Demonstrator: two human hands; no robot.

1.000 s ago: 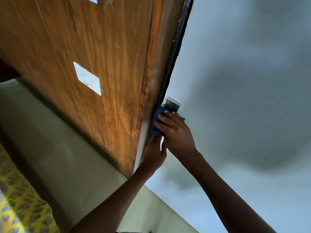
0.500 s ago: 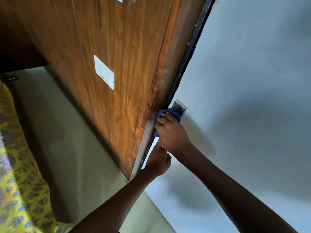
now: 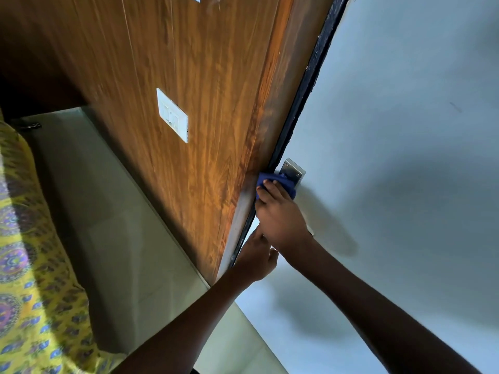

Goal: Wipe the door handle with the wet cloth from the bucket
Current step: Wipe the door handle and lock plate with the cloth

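Observation:
My right hand [image 3: 280, 214] presses a blue cloth [image 3: 263, 180] against the door handle, whose metal plate [image 3: 293, 171] shows just above my fingers on the pale grey door [image 3: 391, 130]. The handle's lever is hidden under the cloth and hand. My left hand [image 3: 255, 259] sits just below, fingers curled at the dark door edge [image 3: 305, 90]; what it grips is hidden. No bucket is in view.
A wood-grain panel [image 3: 189, 63] with a white switch plate [image 3: 172, 116] runs along the left of the door edge. Pale floor tiles [image 3: 108, 211] lie below it. Yellow patterned fabric [image 3: 24, 265] fills the lower left.
The view has swung, shifting the scene rightward in the frame. My right hand with the cloth has slid slightly along the handle below the plate. The left hand stays at the door edge.

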